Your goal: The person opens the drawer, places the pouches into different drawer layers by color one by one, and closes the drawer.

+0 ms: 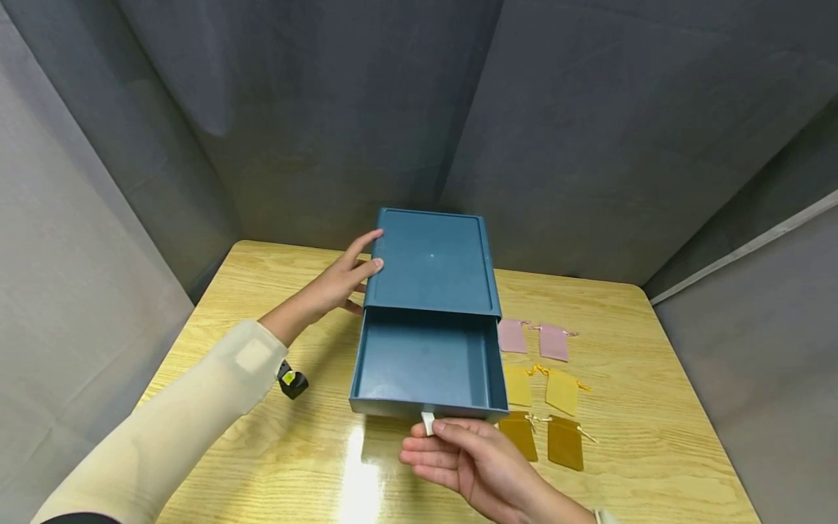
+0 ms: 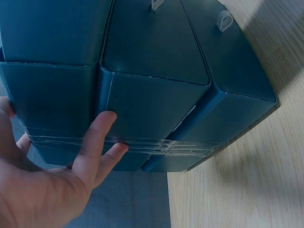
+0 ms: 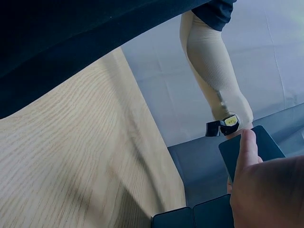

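A blue drawer box (image 1: 432,262) stands on the wooden table (image 1: 262,437), and its drawer (image 1: 425,360) is pulled out toward me with nothing in it. My left hand (image 1: 373,251) rests with straight fingers against the box's left side near the top edge. The left wrist view shows those fingers (image 2: 97,137) flat on the blue wall (image 2: 152,52). My right hand (image 1: 428,431) pinches the small white tab (image 1: 428,421) on the drawer's front. In the right wrist view only the right hand's back and raised thumb (image 3: 248,142) show.
Right of the drawer lie small drawstring pouches in pairs: pink (image 1: 553,342), yellow (image 1: 561,391) and dark gold (image 1: 565,442). Grey cloth walls (image 1: 589,145) close in the table on three sides. A black wrist camera (image 1: 292,380) hangs under my left sleeve.
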